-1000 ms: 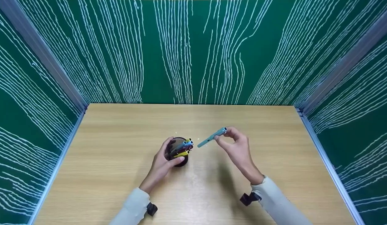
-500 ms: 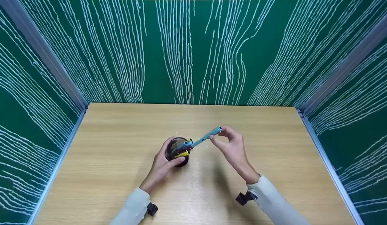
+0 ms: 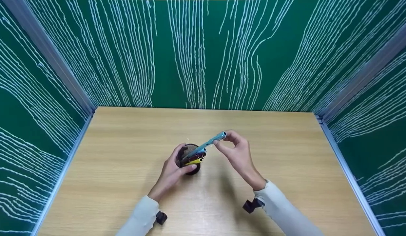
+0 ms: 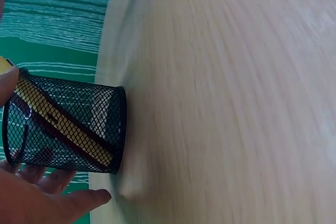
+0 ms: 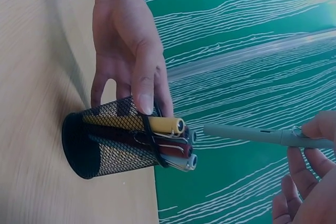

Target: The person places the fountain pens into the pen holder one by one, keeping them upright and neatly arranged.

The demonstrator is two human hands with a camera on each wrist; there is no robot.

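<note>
The left hand (image 3: 171,172) holds a black mesh cup (image 5: 113,140) on the wood bench (image 3: 124,157). Its fingers (image 5: 144,85) are curled round the cup, thumb on 1 side & the rest on the other side. The cup stands near the middle of the bench, a bit tipped.

In the cup there are a few pens: a yellow pen (image 5: 163,125), a dark red pen (image 5: 170,150) & a grey pen (image 5: 181,162). Their tops stick out over the rim.

The right hand (image 3: 237,155) holds a light blue pen (image 3: 206,144) by its top end. Fingers (image 5: 320,127) pinch the pen tight. The pen slants down to the left, w/ its low tip just at the cup's rim, by the other pens. Can't tell if the tip is inside yet.

Green walls w/ white lines (image 3: 203,52) stand round the bench on 3 sides.
</note>
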